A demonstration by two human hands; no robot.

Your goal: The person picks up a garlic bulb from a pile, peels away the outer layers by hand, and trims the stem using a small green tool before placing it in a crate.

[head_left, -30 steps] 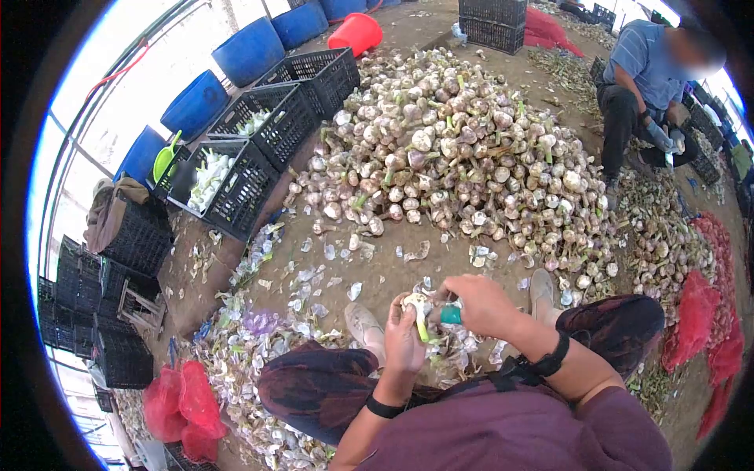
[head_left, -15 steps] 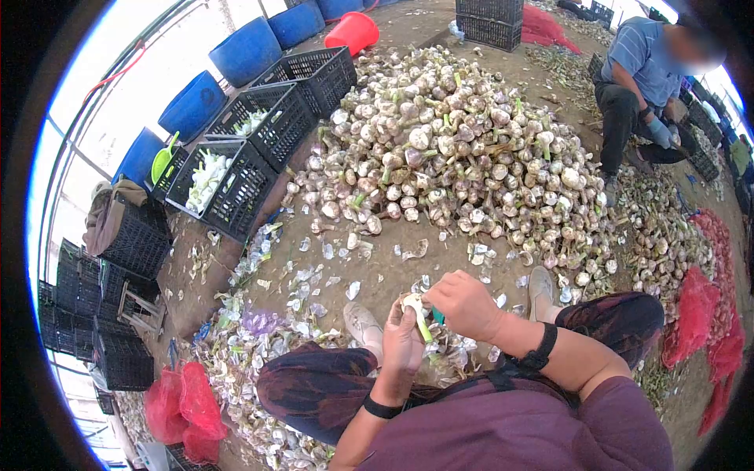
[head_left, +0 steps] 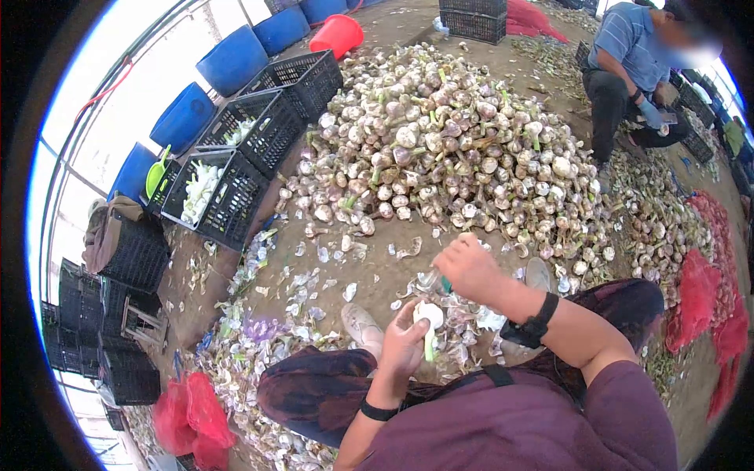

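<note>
In my left hand (head_left: 402, 344) is a peeled white garlic bulb (head_left: 429, 315), its pale green stem pointing down toward me. The thumb and fingers close around the bulb's side. My right hand (head_left: 473, 272) is raised above and to the right, apart from the bulb, curled round a small teal-handled tool (head_left: 446, 284). Most of that tool is hidden by the fingers, and its working end is too blurred to make out. Scattered garlic skins (head_left: 463, 334) lie on the ground beneath both hands. Beyond them rises a large heap of unpeeled garlic bulbs (head_left: 440, 149).
Black crates (head_left: 236, 206) stand at the left, the nearest holding white peeled garlic (head_left: 203, 188). Blue tubs (head_left: 179, 119) and a red bucket (head_left: 338, 35) line the back left. Red mesh bags (head_left: 695, 290) lie at the right. Another person (head_left: 628, 74) sits at the upper right.
My right hand has moved up and away from the bulb with the teal-handled tool. The left hand has turned the bulb, so its white face now shows. The view has shifted slightly.
</note>
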